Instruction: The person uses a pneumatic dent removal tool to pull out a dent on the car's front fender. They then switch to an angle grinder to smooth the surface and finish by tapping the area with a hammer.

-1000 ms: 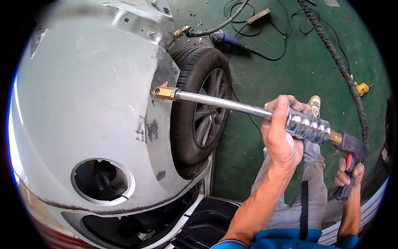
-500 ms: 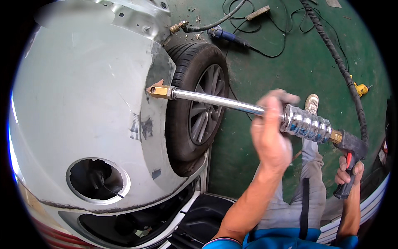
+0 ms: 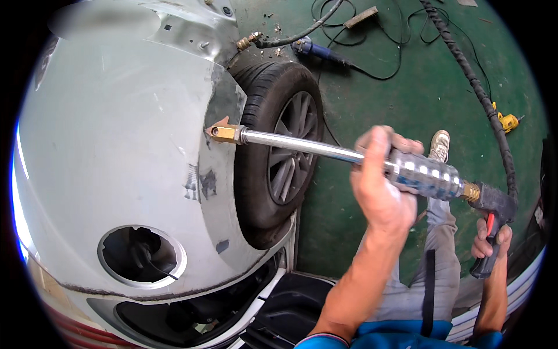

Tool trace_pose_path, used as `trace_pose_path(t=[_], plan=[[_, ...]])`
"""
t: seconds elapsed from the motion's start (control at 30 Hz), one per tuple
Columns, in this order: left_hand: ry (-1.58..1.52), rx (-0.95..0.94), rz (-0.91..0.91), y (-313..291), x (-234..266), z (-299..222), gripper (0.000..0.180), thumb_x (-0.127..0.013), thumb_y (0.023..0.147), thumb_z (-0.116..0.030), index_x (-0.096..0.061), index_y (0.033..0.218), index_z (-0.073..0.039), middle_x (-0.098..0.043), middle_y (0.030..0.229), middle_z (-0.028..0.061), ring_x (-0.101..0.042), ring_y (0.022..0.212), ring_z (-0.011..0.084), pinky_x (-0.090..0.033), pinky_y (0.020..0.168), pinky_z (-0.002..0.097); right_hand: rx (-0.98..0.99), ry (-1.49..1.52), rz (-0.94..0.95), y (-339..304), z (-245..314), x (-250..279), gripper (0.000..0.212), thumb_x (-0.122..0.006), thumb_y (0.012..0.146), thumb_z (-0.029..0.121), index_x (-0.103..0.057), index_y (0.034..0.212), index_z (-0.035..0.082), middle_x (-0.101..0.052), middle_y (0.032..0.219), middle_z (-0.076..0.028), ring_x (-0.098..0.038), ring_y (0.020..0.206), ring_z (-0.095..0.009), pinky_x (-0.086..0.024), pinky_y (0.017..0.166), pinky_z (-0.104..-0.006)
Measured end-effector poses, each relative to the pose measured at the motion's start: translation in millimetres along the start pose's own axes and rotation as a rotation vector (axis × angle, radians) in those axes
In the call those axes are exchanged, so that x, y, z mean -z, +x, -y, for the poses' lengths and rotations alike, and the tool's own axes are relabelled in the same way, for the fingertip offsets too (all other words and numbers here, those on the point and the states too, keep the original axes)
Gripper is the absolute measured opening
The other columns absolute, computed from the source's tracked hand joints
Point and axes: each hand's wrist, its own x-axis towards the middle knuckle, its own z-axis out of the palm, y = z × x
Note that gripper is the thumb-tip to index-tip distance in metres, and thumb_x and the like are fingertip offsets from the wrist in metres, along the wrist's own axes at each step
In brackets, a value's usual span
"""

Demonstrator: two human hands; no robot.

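Slide puller point(image 3: 302, 145): brass tip point(image 3: 225, 134) set against pale car panel point(image 3: 128, 134), near its wheel-arch edge, beside tyre point(image 3: 254, 180). Left hand point(image 3: 382, 192): fingers curled around shaft point(image 3: 334, 152) and front end of ribbed weight point(image 3: 430, 175); tightness, cannot tell. Right hand point(image 3: 495, 239): fingers wrapped round black pistol handle point(image 3: 483, 266), by red trigger point(image 3: 490, 220); pressed or not, cannot tell. Step, judged: pulling at panel. Next stroke likely calls for seated tip, steady handle. Beyond: blue power tool point(image 3: 317, 50) on green floor point(image 3: 372, 99).
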Motion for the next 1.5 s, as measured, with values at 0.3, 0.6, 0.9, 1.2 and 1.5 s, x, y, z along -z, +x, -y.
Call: trace_pose_path(t=[0.3,0.6,0.9,1.2,1.5], plan=[[0.053,-0.002,0.076,-11,5,25,0.028,-0.061,0.097,-0.025,-0.057,0.110,-0.001,-0.063,0.093,0.0102,-0.061,0.084,0.0203,-0.050,0.082,0.0382,0.049,-0.023,-0.023,-14,-2,8,0.093,-0.062,0.072,0.011,-0.019,0.154,0.003,-0.061,0.104,-0.027,-0.060,0.062,-0.030,-0.050,0.061,-0.0445],[-0.035,0.048,0.039,14,-11,-33,0.043,-0.042,0.104,-0.047,-0.042,0.078,-0.014,-0.035,0.056,-0.0015,-0.029,0.048,0.0138,-0.037,0.056,0.0350,0.087,-0.164,0.036,-3,-1,1,0.086,-0.067,0.069,0.012,-0.032,0.145,-0.004,-0.063,0.099,-0.025,-0.061,0.057,-0.029,-0.048,0.055,-0.0421],[-0.051,0.026,0.199,7,6,-37,0.036,-0.044,0.105,-0.041,-0.048,0.085,-0.012,-0.036,0.062,-0.0007,-0.036,0.053,0.0144,-0.043,0.063,0.0375,0.064,-0.283,0.086,4,-17,17,0.048,-0.075,0.059,0.007,-0.059,0.097,-0.017,-0.067,0.085,-0.024,-0.061,0.050,-0.030,-0.046,0.048,-0.0398],[-0.146,0.092,0.540,36,31,-20,0.039,-0.040,0.106,-0.042,-0.051,0.088,-0.009,-0.030,0.055,-0.0029,-0.031,0.046,0.0125,-0.041,0.056,0.0349,0.131,-0.137,0.017,1,-36,25,0.056,-0.072,0.059,0.006,-0.056,0.106,-0.020,-0.066,0.089,-0.026,-0.062,0.051,-0.031,-0.047,0.050,-0.0419],[0.126,-0.041,0.079,5,-2,-10,0.017,-0.049,0.104,-0.021,-0.050,0.107,-0.004,-0.044,0.081,0.0032,-0.046,0.075,0.0162,-0.044,0.082,0.0405,0.158,-0.127,-0.069,9,-14,1,0.050,-0.072,0.063,0.008,-0.056,0.104,-0.018,-0.065,0.090,-0.023,-0.060,0.053,-0.029,-0.048,0.053,-0.0422]])
